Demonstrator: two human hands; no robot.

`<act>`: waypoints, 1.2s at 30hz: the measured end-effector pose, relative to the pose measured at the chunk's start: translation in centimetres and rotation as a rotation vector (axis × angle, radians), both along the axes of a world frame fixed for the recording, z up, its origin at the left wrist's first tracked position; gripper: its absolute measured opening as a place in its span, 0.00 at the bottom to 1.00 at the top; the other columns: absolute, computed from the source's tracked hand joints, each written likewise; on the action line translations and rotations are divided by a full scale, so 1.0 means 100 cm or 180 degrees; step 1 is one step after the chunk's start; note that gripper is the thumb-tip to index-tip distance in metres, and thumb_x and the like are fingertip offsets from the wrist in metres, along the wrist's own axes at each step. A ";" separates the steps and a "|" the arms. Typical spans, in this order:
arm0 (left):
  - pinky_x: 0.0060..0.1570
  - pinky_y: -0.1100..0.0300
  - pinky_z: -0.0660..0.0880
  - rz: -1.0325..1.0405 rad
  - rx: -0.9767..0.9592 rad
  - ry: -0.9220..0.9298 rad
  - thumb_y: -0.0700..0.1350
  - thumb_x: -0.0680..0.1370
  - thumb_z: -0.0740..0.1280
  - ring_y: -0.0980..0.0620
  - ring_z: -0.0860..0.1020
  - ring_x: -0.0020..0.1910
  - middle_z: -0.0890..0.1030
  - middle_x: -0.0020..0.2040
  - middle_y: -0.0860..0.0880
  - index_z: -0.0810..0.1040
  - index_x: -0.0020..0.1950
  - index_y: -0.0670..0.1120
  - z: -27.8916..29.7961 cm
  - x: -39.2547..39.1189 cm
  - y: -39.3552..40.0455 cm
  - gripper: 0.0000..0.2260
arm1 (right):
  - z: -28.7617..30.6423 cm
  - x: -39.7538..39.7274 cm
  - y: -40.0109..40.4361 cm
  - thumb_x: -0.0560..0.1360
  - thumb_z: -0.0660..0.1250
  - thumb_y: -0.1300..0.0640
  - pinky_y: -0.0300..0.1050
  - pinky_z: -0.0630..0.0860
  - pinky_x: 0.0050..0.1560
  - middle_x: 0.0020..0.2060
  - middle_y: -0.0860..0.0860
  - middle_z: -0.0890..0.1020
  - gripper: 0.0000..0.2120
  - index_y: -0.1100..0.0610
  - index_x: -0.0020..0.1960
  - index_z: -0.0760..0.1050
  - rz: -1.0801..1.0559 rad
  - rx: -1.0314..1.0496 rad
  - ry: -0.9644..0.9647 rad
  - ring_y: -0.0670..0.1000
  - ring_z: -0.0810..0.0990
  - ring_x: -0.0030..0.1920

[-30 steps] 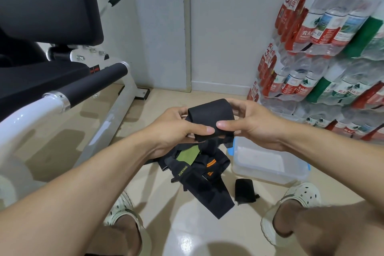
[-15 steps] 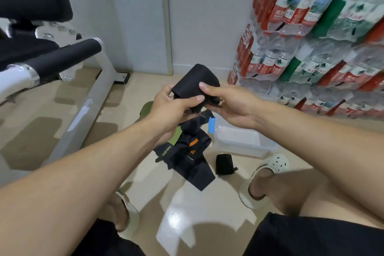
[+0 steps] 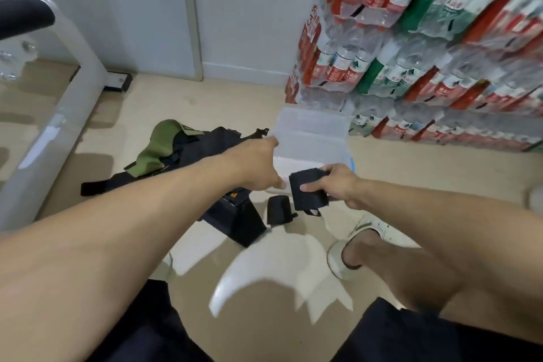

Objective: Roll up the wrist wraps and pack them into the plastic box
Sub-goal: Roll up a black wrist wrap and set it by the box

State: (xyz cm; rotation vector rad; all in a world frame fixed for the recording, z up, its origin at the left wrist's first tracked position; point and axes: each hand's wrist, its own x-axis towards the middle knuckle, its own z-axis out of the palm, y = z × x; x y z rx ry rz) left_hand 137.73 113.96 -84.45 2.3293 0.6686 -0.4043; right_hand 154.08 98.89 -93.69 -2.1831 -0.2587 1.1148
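My right hand grips a rolled black wrist wrap just above the floor, at the near edge of the clear plastic box. My left hand holds nothing; its fingers stretch toward the box's left wall, and I cannot tell if they touch it. A second rolled black wrap lies on the floor just left of the held one. A pile of unrolled black and green wraps lies to the left of the box, partly hidden by my left forearm.
Stacked packs of water bottles rise right behind the box. A white gym-machine frame slants along the left. My right foot in a white clog stands near the box. The floor is glossy beige tile.
Both hands have dropped from chest height toward the box. My left hand has let go of the rolled wrap, which my right hand now carries alone. The view has tilted down.
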 end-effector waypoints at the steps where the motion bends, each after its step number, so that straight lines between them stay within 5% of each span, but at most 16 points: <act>1: 0.67 0.54 0.71 -0.0079 0.0023 0.0095 0.54 0.75 0.75 0.46 0.71 0.72 0.68 0.77 0.49 0.58 0.81 0.49 -0.002 0.003 0.000 0.40 | -0.027 0.002 -0.006 0.62 0.86 0.58 0.51 0.84 0.52 0.50 0.55 0.85 0.25 0.58 0.53 0.78 -0.0082 -0.0198 -0.0004 0.56 0.85 0.51; 3: 0.66 0.54 0.71 -0.0199 0.0080 0.0272 0.54 0.76 0.73 0.46 0.72 0.71 0.67 0.77 0.49 0.57 0.81 0.49 -0.007 0.009 0.001 0.39 | -0.086 0.007 -0.019 0.54 0.88 0.53 0.52 0.84 0.53 0.50 0.55 0.86 0.32 0.57 0.53 0.79 -0.0290 -0.0442 0.0019 0.56 0.85 0.49; 7: 0.66 0.53 0.72 -0.0290 0.0030 0.0530 0.50 0.78 0.72 0.46 0.74 0.67 0.70 0.75 0.48 0.56 0.81 0.51 -0.020 0.022 0.002 0.37 | -0.145 0.000 -0.029 0.63 0.84 0.63 0.39 0.79 0.31 0.41 0.56 0.85 0.16 0.59 0.42 0.79 -0.1401 -0.0216 0.0181 0.51 0.81 0.34; 9: 0.65 0.53 0.73 -0.0341 0.0016 0.0605 0.48 0.78 0.70 0.48 0.74 0.66 0.73 0.72 0.49 0.57 0.81 0.52 -0.027 0.026 0.002 0.35 | -0.172 0.005 -0.033 0.65 0.83 0.63 0.37 0.75 0.29 0.35 0.52 0.81 0.15 0.63 0.47 0.80 -0.1792 -0.0088 0.0232 0.50 0.79 0.32; 12: 0.57 0.55 0.76 -0.0367 0.0154 0.0721 0.46 0.77 0.68 0.48 0.76 0.61 0.76 0.67 0.50 0.60 0.80 0.52 -0.036 0.028 0.008 0.32 | -0.195 0.014 -0.036 0.68 0.82 0.61 0.39 0.74 0.30 0.40 0.53 0.82 0.17 0.61 0.51 0.79 -0.2008 0.0086 0.0289 0.49 0.78 0.35; 14: 0.53 0.55 0.77 -0.0335 0.0235 0.0796 0.46 0.77 0.68 0.48 0.77 0.57 0.77 0.65 0.50 0.64 0.77 0.52 -0.040 0.027 0.014 0.29 | -0.208 0.021 -0.037 0.69 0.81 0.61 0.41 0.74 0.34 0.44 0.54 0.82 0.16 0.60 0.52 0.78 -0.2095 0.0152 0.0378 0.49 0.79 0.37; 19: 0.62 0.51 0.76 -0.0194 0.0244 0.1029 0.50 0.77 0.70 0.47 0.77 0.62 0.77 0.65 0.51 0.62 0.78 0.55 -0.043 0.027 0.027 0.31 | -0.229 0.037 -0.039 0.74 0.77 0.60 0.47 0.76 0.52 0.46 0.54 0.81 0.11 0.58 0.51 0.76 -0.2011 0.0200 0.0534 0.54 0.79 0.46; 22: 0.55 0.55 0.77 -0.0200 0.0230 0.1101 0.51 0.78 0.70 0.49 0.76 0.60 0.74 0.69 0.53 0.62 0.79 0.54 -0.041 0.028 0.029 0.31 | -0.238 0.037 -0.039 0.76 0.75 0.59 0.50 0.78 0.61 0.53 0.55 0.83 0.12 0.62 0.57 0.79 -0.1991 0.0321 0.0520 0.55 0.81 0.52; 26: 0.39 0.60 0.72 -0.0182 0.0285 0.1156 0.52 0.78 0.70 0.56 0.74 0.37 0.74 0.69 0.53 0.65 0.77 0.53 -0.041 0.029 0.030 0.29 | -0.242 0.028 -0.030 0.77 0.74 0.60 0.46 0.74 0.66 0.58 0.48 0.80 0.22 0.60 0.70 0.77 -0.1957 0.0395 0.0402 0.52 0.79 0.58; 29: 0.57 0.51 0.78 0.0011 0.0591 0.1205 0.51 0.76 0.69 0.48 0.80 0.52 0.78 0.64 0.52 0.72 0.68 0.52 -0.040 0.027 0.038 0.21 | -0.246 0.021 -0.019 0.77 0.73 0.58 0.51 0.76 0.66 0.63 0.49 0.81 0.21 0.58 0.70 0.76 -0.2033 0.0307 0.0329 0.55 0.80 0.62; 36: 0.62 0.47 0.77 0.0392 0.0718 0.1117 0.46 0.75 0.67 0.44 0.79 0.59 0.81 0.59 0.49 0.76 0.66 0.47 -0.028 0.016 0.067 0.19 | -0.228 0.003 -0.014 0.81 0.66 0.51 0.55 0.69 0.69 0.64 0.56 0.78 0.19 0.57 0.70 0.75 -0.1515 -0.0553 -0.1108 0.60 0.73 0.68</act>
